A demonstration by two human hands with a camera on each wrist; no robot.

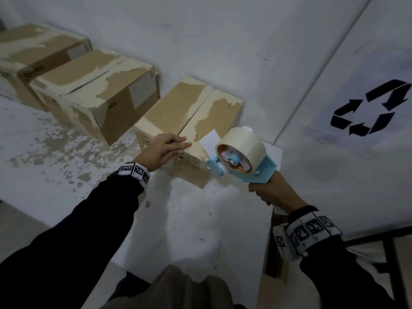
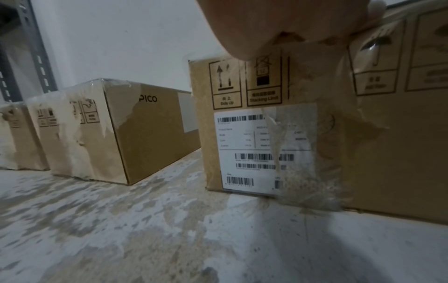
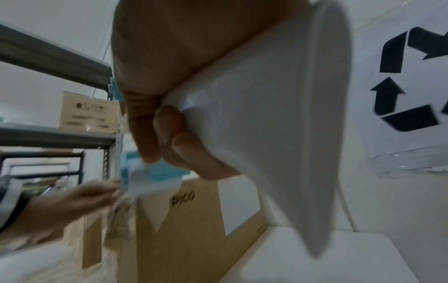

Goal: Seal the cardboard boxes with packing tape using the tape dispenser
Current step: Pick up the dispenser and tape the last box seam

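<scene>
A brown cardboard box [image 1: 189,112] with worn tape strips stands nearest, its top flaps meeting at a dark seam. My left hand [image 1: 163,148] lies on the box's near top edge with fingers stretched flat along it. My right hand [image 1: 270,192] grips the handle of a light-blue tape dispenser [image 1: 243,157] carrying a cream tape roll; its front roller sits against the box's near right corner. In the left wrist view the box front [image 2: 266,149] shows a barcode label under crinkled tape. The right wrist view shows my fingers [image 3: 169,134] curled round the white handle [image 3: 266,114].
Two more taped boxes [image 1: 107,97] [image 1: 38,54] stand in a row to the left along the white wall. The white table surface [image 1: 189,219] is scuffed and ends just right of the near box. A sheet with a recycling symbol [image 1: 370,108] hangs at right. Metal shelving [image 3: 48,134] stands behind.
</scene>
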